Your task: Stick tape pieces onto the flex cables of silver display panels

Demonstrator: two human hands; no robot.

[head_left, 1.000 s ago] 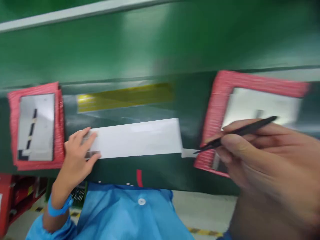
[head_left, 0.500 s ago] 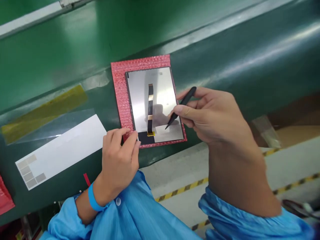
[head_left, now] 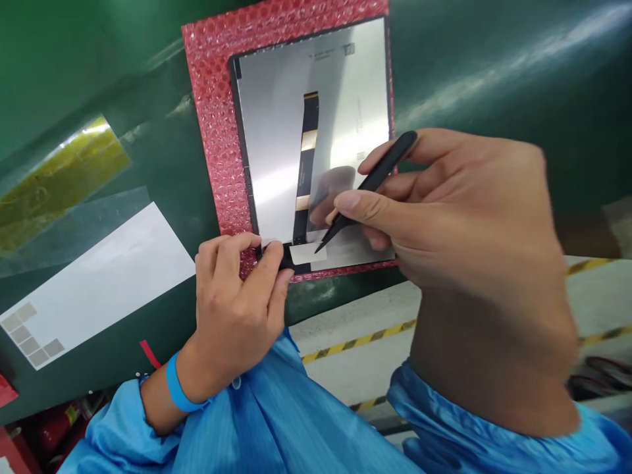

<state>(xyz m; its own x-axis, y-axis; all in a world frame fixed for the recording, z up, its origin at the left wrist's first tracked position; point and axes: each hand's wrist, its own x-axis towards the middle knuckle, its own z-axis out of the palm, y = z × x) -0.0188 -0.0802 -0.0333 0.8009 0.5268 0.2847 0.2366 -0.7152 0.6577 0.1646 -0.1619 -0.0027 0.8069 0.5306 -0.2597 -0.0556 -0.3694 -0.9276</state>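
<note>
My right hand (head_left: 444, 204) is closed around black tweezers (head_left: 380, 172). Their tips meet a small pale rectangular sticker (head_left: 303, 255), which lies across the foot of a dark flex cable (head_left: 307, 168). That cable runs up the silvery back of an LCD panel (head_left: 271, 158), lying on a pink bubble-wrap bag (head_left: 205, 99). At the panel's lower left corner, my left hand (head_left: 241, 296) has its thumb and fingers closed on the edge. The yellow piece at the cable's foot is covered.
To the left lies a white backing sheet (head_left: 108, 283) with several grey stickers at one end. Behind it are a clear film and a yellow strip (head_left: 74, 171). The green mat's (head_left: 336, 296) front edge runs just below the bag; striped floor tape shows beyond.
The tweezers and the pale sticker have shifted left across the panel, onto the cable's foot. My view has come closer to the panel. The left hand stays at the corner.
</note>
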